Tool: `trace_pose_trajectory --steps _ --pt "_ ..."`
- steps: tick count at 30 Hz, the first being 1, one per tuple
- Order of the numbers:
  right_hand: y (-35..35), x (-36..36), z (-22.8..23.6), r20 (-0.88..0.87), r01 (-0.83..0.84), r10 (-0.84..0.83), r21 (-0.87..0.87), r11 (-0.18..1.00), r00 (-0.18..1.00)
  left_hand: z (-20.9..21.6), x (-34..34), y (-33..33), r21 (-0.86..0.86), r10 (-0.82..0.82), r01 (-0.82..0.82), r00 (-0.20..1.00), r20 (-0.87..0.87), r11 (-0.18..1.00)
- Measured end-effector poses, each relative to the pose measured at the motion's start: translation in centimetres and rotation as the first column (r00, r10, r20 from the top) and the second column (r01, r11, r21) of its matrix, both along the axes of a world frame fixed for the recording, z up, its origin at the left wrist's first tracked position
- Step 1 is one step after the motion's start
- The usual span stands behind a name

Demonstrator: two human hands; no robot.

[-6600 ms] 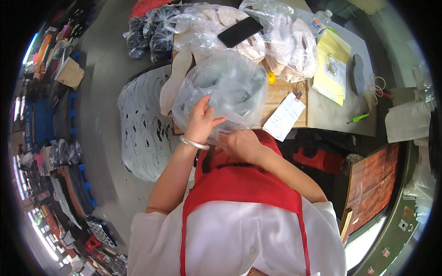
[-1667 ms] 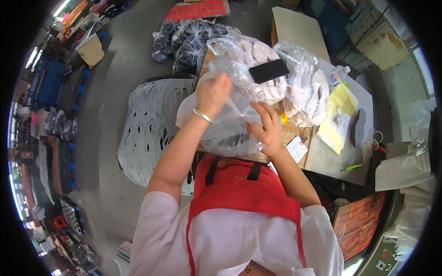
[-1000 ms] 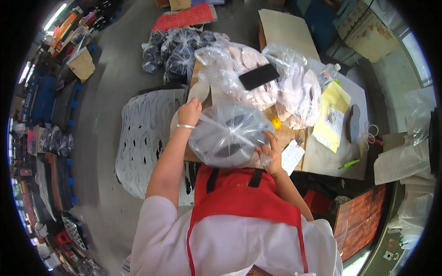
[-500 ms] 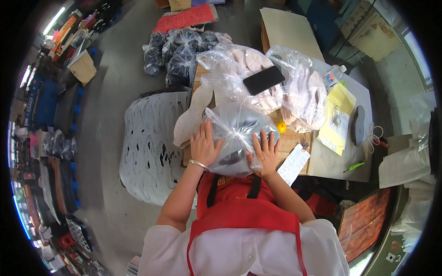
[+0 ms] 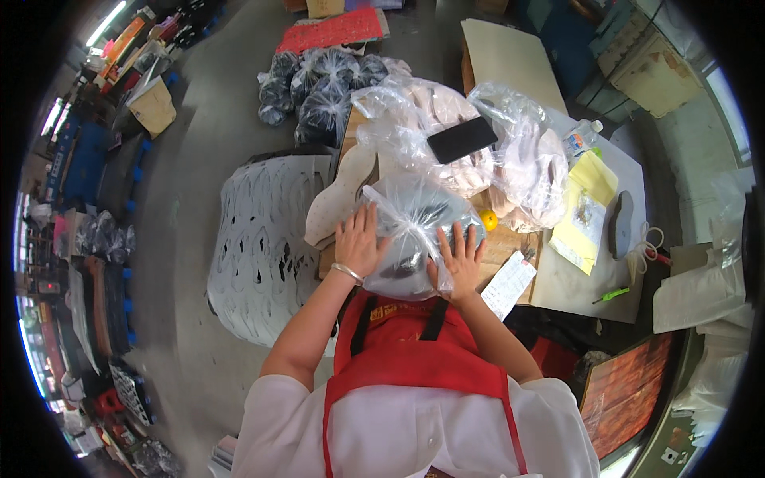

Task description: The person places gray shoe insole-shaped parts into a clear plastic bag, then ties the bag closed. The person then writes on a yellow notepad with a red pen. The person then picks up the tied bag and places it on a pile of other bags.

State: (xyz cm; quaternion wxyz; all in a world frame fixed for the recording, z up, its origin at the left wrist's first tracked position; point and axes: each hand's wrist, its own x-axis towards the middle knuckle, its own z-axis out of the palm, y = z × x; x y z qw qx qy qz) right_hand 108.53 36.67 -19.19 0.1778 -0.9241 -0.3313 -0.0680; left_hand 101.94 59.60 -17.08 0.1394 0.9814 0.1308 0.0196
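Observation:
A tied clear plastic bag (image 5: 414,235) with dark pieces inside lies on the wooden table in front of me. My left hand (image 5: 361,240) rests on its left side with fingers stretched out. Against its right side lies my right hand (image 5: 458,259), fingers spread. Left of the bag is a pale insole-shaped piece (image 5: 343,195). Beyond it sit two clear bags of pale insole-like pieces, one a left bag (image 5: 398,107) with a black phone (image 5: 462,140) on top, the other a right bag (image 5: 530,175). A small orange fruit (image 5: 488,220) sits just right of my bag.
A paper slip (image 5: 510,285), yellow papers (image 5: 586,207), a grey sole (image 5: 620,225) and a green cutter (image 5: 612,295) lie to the right, near a plastic bottle (image 5: 582,137). Sheets with cut-out shapes (image 5: 267,239) stand at the left. Tied dark bags (image 5: 323,92) lie beyond.
The view has shifted slightly. Both hands stay on the tied bag, with almost no movement relative to it.

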Motion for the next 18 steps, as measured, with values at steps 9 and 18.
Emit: trace_pose_trajectory --steps 9,18 --pt "-1.5 0.6 3.2 0.002 -0.03 0.031 0.262 0.965 1.0 -0.4 4.9 6.7 -0.621 0.154 -0.096 0.987 0.04 0.778" --pt "1.9 -1.8 8.8 -0.291 -0.073 0.41 0.735 0.674 0.865 5.0 10.3 -0.1 -0.69 0.473 0.051 0.691 0.546 0.722"
